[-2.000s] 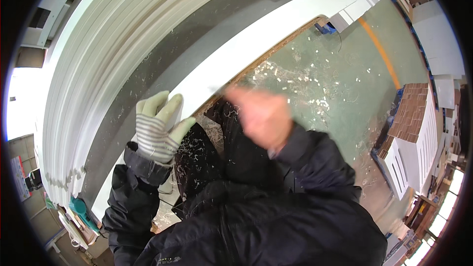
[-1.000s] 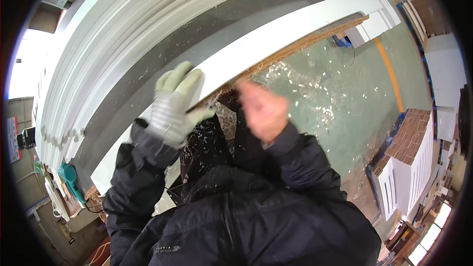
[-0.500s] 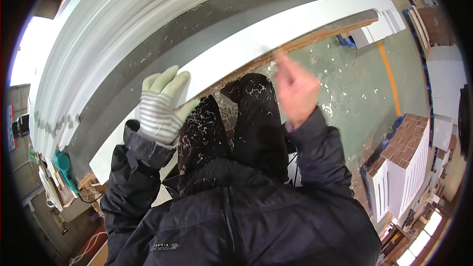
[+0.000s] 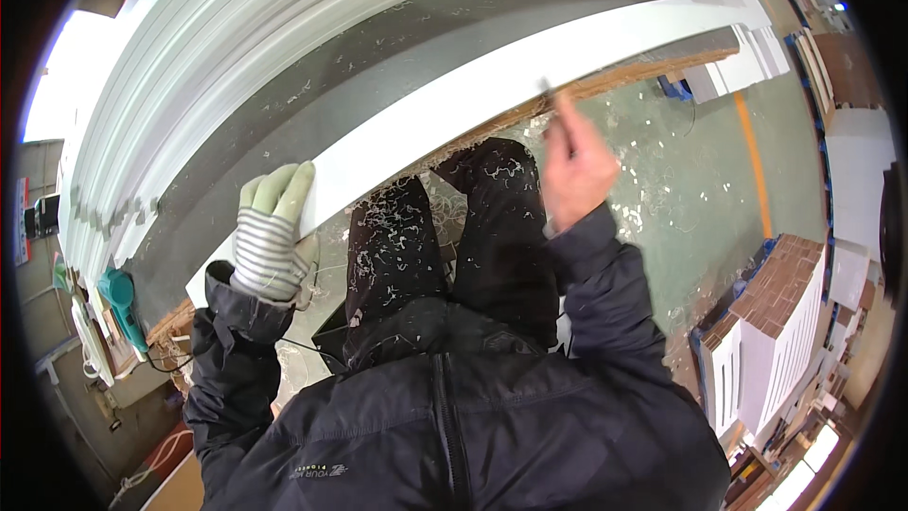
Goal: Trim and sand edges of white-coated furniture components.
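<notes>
A long white board [image 4: 445,118] lies slantwise across the grey worktable in front of me. My left hand [image 4: 272,227], in a striped glove with pale green fingertips, grips its left part, fingers over the top and thumb at the near edge. My right hand [image 4: 579,166], bare and smeared by motion, is closed at the board's near edge, right of the middle. A small dark tip pokes out past its fingers against the white face; its kind is too blurred to tell. Thin curly shavings cling to my black trousers [image 4: 392,237] below the board.
Long white mouldings [image 4: 189,66] are stacked along the far side. The table's rough brown edge [image 4: 653,71] shows under the board. A teal power tool [image 4: 118,298] stands at the left end. White slatted pieces with a brown top [image 4: 771,293] stand on the right, and scraps litter the green floor [image 4: 662,189].
My left hand has slid left and down along the board, still gripping it. My right hand has shifted slightly right along the near edge. The whole view has tilted a little.
</notes>
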Action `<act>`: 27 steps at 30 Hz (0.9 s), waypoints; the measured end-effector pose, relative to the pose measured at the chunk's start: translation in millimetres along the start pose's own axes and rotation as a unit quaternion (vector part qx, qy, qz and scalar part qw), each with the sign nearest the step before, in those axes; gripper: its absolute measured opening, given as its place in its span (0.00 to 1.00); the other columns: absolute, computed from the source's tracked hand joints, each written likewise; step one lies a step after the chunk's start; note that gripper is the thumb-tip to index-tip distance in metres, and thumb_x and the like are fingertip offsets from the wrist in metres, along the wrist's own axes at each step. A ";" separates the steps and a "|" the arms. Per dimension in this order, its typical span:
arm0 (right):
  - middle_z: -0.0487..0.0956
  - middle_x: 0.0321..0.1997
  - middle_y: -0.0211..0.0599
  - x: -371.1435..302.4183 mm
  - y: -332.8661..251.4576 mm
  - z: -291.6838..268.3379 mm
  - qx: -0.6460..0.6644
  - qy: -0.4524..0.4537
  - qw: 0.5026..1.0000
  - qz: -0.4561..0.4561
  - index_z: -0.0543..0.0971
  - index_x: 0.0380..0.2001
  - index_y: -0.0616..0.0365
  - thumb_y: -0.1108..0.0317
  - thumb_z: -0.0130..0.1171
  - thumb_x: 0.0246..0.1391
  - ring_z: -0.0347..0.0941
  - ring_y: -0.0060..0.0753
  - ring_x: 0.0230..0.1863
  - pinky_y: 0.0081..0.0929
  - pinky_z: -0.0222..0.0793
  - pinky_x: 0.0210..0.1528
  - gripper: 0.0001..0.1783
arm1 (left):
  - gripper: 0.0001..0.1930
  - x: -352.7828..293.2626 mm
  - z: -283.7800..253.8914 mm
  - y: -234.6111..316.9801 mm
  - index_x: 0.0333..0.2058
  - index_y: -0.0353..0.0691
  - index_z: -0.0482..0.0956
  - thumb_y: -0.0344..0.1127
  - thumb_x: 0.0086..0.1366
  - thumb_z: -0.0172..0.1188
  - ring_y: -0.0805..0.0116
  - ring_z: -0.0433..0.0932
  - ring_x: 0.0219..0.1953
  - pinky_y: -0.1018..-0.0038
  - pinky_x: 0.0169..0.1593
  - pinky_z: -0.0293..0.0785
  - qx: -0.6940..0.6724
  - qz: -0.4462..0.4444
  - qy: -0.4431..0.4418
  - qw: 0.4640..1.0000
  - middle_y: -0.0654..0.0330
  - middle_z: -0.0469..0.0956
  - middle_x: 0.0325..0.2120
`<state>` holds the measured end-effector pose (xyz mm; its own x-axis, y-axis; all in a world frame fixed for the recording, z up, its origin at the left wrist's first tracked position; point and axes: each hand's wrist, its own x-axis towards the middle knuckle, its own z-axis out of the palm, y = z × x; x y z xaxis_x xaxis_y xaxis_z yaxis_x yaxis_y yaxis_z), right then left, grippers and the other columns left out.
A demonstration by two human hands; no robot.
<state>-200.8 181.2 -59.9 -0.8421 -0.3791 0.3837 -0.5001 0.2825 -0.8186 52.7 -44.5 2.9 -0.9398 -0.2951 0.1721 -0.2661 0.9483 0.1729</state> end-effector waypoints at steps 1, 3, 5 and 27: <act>0.85 0.42 0.49 -14.5 -5.7 12.3 0.018 -0.017 0.998 -0.063 0.80 0.54 0.61 0.79 0.57 0.58 0.84 0.37 0.40 0.31 0.79 0.44 0.20 | 0.39 5.3 1.4 5.6 0.61 0.40 0.71 0.30 0.46 0.68 0.44 0.71 0.52 0.54 0.57 0.69 -0.013 0.018 -0.001 1.000 0.47 0.74 0.54; 0.85 0.42 0.50 -42.6 -26.4 34.3 0.079 -0.081 0.986 -0.122 0.82 0.51 0.63 0.81 0.60 0.54 0.84 0.42 0.42 0.33 0.80 0.46 0.19 | 0.37 5.6 5.7 11.2 0.60 0.39 0.73 0.30 0.47 0.68 0.43 0.72 0.51 0.55 0.56 0.70 -0.002 0.010 0.005 1.000 0.48 0.74 0.52; 0.85 0.43 0.51 -58.6 -47.0 38.6 0.122 -0.194 0.965 -0.127 0.82 0.48 0.64 0.82 0.61 0.52 0.84 0.43 0.45 0.33 0.80 0.48 0.18 | 0.36 9.6 10.6 11.5 0.59 0.37 0.73 0.30 0.46 0.68 0.44 0.73 0.50 0.56 0.56 0.71 -0.008 0.018 0.022 1.000 0.49 0.75 0.51; 0.83 0.37 0.48 -41.9 -33.7 32.0 -0.029 -0.069 0.989 -0.125 0.81 0.53 0.61 0.82 0.57 0.54 0.81 0.43 0.35 0.32 0.79 0.39 0.21 | 0.45 -36.6 2.6 -17.6 0.63 0.46 0.71 0.42 0.42 0.76 0.43 0.68 0.59 0.54 0.62 0.68 -0.009 -0.030 -0.014 0.999 0.53 0.68 0.63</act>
<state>-142.1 159.3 -62.0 -0.6569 -0.5597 0.5052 -0.7034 0.2135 -0.6780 91.2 -50.1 -8.9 -0.9282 -0.3472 0.1342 -0.3178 0.9268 0.2000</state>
